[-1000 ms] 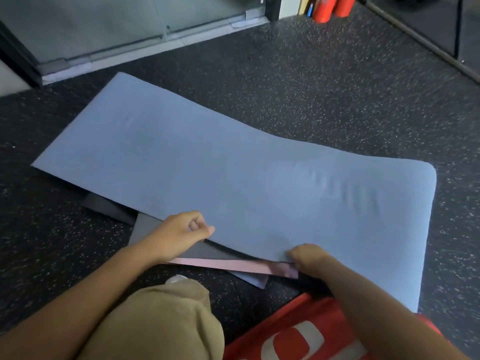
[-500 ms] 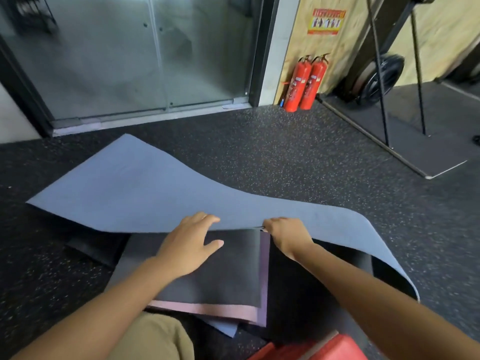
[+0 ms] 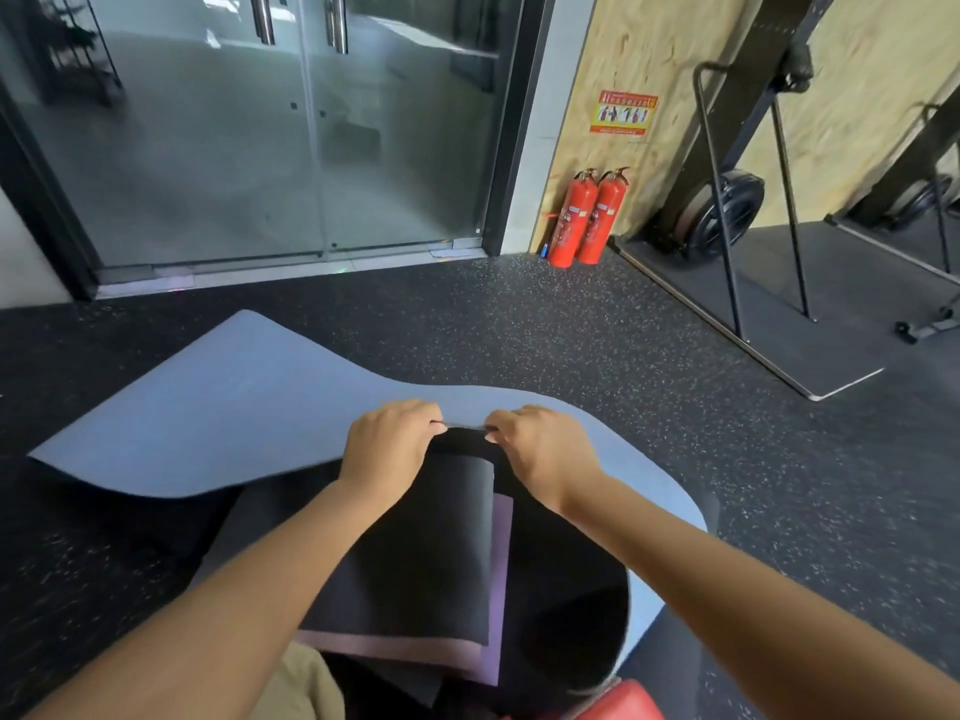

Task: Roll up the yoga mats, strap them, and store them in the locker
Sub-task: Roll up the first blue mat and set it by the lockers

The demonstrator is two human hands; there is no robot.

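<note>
Left hand (image 3: 387, 449) and right hand (image 3: 540, 449) side by side, both gripping lifted edge of blue mat (image 3: 208, 407), fingers curled over it. Black mat (image 3: 415, 553) on purple mat (image 3: 501, 563) underneath. Speckled floor (image 3: 623, 356), 2 red extinguishers (image 3: 584, 218) by glass doors (image 3: 285, 122).

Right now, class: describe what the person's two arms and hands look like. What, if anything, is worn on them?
Both forearms are bare up to the frame edge: no sleeves show. The left hand and right hand wear no gloves, and no rings, watch or wristband are visible.
</note>
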